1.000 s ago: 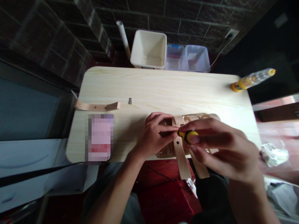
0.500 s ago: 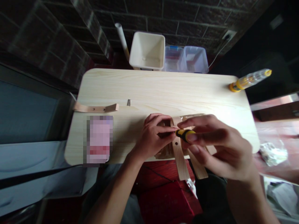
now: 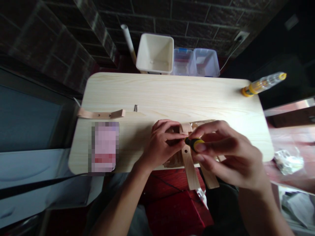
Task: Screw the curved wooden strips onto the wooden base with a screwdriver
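Note:
A yellow and black screwdriver (image 3: 194, 143) is pinched in the fingers of my right hand (image 3: 228, 150), its tip end toward a curved wooden strip (image 3: 189, 164) with a dark hole in it. My left hand (image 3: 163, 141) is against the left side of the wooden piece, its fingertips together by the screwdriver's tip; what they pinch is too small to make out. A second wooden strip (image 3: 211, 175) hangs past the table's front edge beside the first. Clear plastic wrap (image 3: 173, 160) lies under the wood, partly hidden by my hands.
Small screws (image 3: 136, 108) lie mid-table, left of my hands. A curved wooden piece (image 3: 103, 114) and a blurred-out phone (image 3: 105, 146) are at the left. A clear yellow-capped container (image 3: 263, 84) stands at the back right. Bins (image 3: 155, 54) sit beyond the table (image 3: 172, 88).
My right hand's fingers have shifted slightly around the screwdriver handle, which shows turned a little. My left hand and the wooden strips stay in place.

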Demonstrator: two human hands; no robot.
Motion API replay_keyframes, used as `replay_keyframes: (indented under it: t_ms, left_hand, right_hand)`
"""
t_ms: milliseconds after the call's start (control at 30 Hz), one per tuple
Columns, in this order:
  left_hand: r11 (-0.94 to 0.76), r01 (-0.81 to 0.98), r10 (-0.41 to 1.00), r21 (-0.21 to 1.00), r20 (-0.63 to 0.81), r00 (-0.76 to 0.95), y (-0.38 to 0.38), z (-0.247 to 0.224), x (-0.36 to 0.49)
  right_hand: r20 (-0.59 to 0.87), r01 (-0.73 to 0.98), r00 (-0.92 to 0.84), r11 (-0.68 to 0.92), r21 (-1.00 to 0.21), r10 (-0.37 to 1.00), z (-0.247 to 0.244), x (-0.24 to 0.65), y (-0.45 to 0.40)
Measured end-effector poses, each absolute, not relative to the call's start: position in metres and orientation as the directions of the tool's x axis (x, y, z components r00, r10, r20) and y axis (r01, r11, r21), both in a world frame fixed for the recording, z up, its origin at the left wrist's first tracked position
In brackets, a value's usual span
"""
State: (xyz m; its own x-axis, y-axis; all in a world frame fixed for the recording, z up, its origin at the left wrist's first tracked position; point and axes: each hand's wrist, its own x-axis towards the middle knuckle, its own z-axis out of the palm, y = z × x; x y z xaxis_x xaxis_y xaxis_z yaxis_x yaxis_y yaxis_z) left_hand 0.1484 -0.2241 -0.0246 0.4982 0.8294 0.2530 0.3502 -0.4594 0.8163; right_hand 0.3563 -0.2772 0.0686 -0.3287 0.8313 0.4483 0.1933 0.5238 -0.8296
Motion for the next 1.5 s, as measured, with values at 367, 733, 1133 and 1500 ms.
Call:
replay_keyframes:
  t_ms: [367,733,1133,1500]
  left_hand:
    - [-0.442,0.353,0.835,0.825,0.236,0.496,-0.2247,-0.0212,0.1488]
    - [-0.452,0.330,0.834,0.829,0.262,0.485,-0.2245,-0.0251,0.1487]
    - [-0.452,0.310,0.830,0.836,0.267,0.490,-0.2244,-0.0254,0.1484]
    - [-0.428,0.338,0.839,0.838,0.229,0.494,-0.2238,-0.0197,0.1485]
  right_hand:
    - [0.468,0.233,-0.334,0.553,-0.800,0.818,0.0683,0.3595,-0.2773]
    - [0.455,0.233,-0.351,0.547,-0.804,0.818,0.0718,0.3588,-0.2796]
    - [0.443,0.230,-0.345,0.532,-0.815,0.827,0.0698,0.3547,-0.2787]
    - [0.397,0.181,-0.319,0.466,-0.866,0.861,0.0687,0.3529,-0.2786]
